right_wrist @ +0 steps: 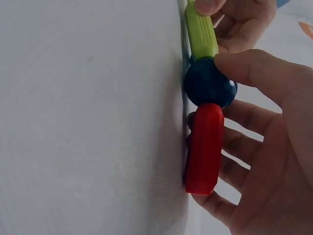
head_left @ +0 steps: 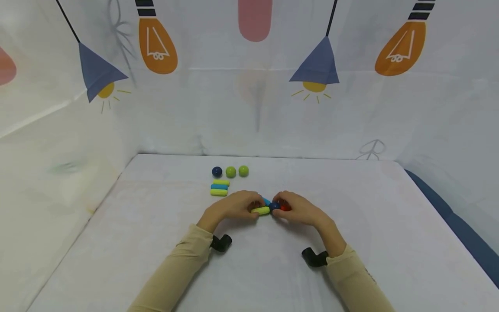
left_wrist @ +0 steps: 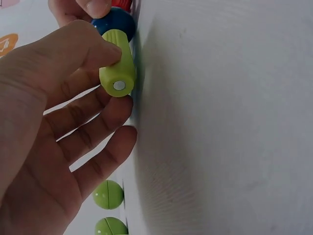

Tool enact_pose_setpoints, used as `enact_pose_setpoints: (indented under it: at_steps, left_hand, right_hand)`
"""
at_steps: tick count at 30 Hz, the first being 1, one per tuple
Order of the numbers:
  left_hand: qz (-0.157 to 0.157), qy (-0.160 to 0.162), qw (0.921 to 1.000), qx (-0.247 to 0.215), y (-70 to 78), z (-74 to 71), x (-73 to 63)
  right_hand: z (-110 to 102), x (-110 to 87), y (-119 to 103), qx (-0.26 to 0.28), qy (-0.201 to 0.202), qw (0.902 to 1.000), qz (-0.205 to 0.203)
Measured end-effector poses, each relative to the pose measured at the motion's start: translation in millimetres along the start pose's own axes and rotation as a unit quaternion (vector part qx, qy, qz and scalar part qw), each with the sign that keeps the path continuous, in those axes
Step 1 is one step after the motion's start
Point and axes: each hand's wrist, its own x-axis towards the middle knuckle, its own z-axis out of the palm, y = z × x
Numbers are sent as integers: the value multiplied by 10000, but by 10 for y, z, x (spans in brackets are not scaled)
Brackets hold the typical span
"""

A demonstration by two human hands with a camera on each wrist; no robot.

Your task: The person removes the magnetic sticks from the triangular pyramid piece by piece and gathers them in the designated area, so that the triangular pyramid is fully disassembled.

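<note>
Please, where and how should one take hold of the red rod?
Likely pinch the red rod across its long sides, near the middle, coming from above: its elongated body runs along the white tabletop; one end meets the dark blue ball, so gripping end to end looks awkward.

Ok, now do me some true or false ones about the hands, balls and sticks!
1. The left hand pinches a green stick. True.
2. The right hand holds nothing. False: it holds a blue ball.
3. The red stick touches that blue ball. True.
4. Three balls lie in a row past the hands. True.
5. Those three are all red. False: one is dark blue and two are green.
</note>
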Motion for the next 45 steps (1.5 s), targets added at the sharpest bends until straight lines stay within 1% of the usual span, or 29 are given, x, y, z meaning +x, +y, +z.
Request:
enact_pose_setpoints:
  at_steps: [5,7,9,11,15,21,24,28,31,34,40,42,45]
  left_hand:
    - [224,-50,9997,-21,-16,-17,-17]
    - [180,-126,9998,-4,-31,-35,-37]
    - [41,-178,9998,-51,-46,-83,-74]
    - [-87,-161,9997,-179,-71,-154,-127]
    - [-345,-2,9982,-484,-161,-306,-241]
    - [-768,344,9955,-443,-340,-475,-412]
    - [-812,468,9947,-411,-416,-545,-506]
    - [-979,494,9932,-389,-501,-611,-611]
    - [-1143,447,9915,-443,-538,-644,-665]
    - [-1232,354,9907,-452,-563,-652,-685]
    - [-1344,185,9893,-538,-609,-611,-656]
    - [-1427,151,9881,-552,-601,-608,-655]
    - [-1458,184,9879,-488,-573,-605,-651]
  right_hand:
    - [-9,4,-19,-24,-24,9999,104]
    - [-7,3,-15,-17,-12,9998,210]
    - [-4,3,-5,-55,4,9996,294]
    - [-1,2,0,-32,-1,9989,465]
    - [3,2,0,21,-56,9980,633]
    - [2,-3,-9,141,-102,9973,719]
    - [1,-6,-11,187,-116,9970,737]
    - [0,-10,-9,196,-120,9969,758]
    - [-2,-15,-9,188,-118,9968,773]
    - [-2,-18,-6,174,-115,9966,791]
    - [-4,-21,-9,214,-126,9967,777]
    - [-4,-23,-9,224,-147,9965,792]
    - [-3,-25,-5,215,-166,9965,795]
